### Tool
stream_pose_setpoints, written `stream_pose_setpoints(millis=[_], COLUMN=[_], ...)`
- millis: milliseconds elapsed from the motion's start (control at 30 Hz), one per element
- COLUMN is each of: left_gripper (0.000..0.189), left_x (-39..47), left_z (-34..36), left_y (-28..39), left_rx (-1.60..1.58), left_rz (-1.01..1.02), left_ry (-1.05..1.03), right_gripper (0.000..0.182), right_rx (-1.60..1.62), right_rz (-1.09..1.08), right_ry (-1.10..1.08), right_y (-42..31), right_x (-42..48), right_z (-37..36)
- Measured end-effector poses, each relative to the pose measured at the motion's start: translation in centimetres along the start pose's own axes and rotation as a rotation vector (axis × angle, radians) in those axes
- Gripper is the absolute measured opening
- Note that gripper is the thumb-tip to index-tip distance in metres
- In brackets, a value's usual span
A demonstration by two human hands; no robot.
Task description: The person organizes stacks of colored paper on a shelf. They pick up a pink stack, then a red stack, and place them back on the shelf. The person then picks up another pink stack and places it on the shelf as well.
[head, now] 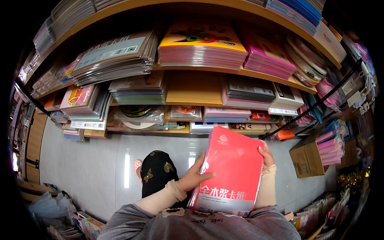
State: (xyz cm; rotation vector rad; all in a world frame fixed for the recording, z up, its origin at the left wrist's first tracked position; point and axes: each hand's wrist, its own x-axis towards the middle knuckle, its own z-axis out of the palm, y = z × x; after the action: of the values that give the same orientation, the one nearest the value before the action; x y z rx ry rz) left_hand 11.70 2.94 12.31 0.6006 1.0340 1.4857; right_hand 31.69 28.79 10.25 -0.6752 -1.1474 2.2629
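Note:
Between my two hands is a stack of red card paper packs in clear plastic, held tilted against the front of my grey shirt. My left hand grips its left edge, with the thumb lying on the red cover. At the upper right edge my right hand clasps the stack, its thumb on the front and its other fingers mostly hidden behind. The top cover bears white writing and a grey band near the bottom. Beyond the stack, a bare wooden stretch of shelf lies between a pile of coloured paper packs and a pile of dark A4 packs.
Higher up, the wooden shelf carries brown card packs, yellow-covered packs and pink-edged packs. A cardboard box with pink rolls stands at right on the grey tiled floor. Black metal rack bars slant beside the shelves.

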Motion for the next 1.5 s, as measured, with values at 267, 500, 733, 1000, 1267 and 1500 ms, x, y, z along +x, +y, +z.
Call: stream_pose_setpoints(millis=[267,500,733,1000,1267,1500], left_gripper=[0.048,0.045,0.041,0.036,0.033,0.03], left_x=[-2.1,-2.7,0.2,2.5,1.9,5.4], left_z=[-4.1,-8.3,-11.6,-13.0,-14.3,-14.4], left_y=[3.9,6.5,7.2,8.9,7.4,9.3], left_rx=[0.136,0.002,0.035,-0.043,-0.094,-0.124], left_rz=[-0.075,0.087,0.081,0.056,0.086,0.069], left_ry=[0.03,0.289,0.201,0.202,0.274,0.335], right_gripper=[0.035,0.039,0.037,0.037,0.036,0.033], right_rx=[0.009,-0.083,-0.058,-0.107,-0.116,-0.127], right_rz=[-0.035,-0.049,-0.048,-0.063,-0.06,-0.055], right_ry=[0.035,-0.016,0.03,0.051,0.064,0.075], right_y=[1.7,2.4,2.5,2.3,2.3,1.9], right_x=[1.5,2.8,2.8,2.6,2.6,2.8], right_z=[1.1,0.4,1.2,1.3,1.2,1.7])
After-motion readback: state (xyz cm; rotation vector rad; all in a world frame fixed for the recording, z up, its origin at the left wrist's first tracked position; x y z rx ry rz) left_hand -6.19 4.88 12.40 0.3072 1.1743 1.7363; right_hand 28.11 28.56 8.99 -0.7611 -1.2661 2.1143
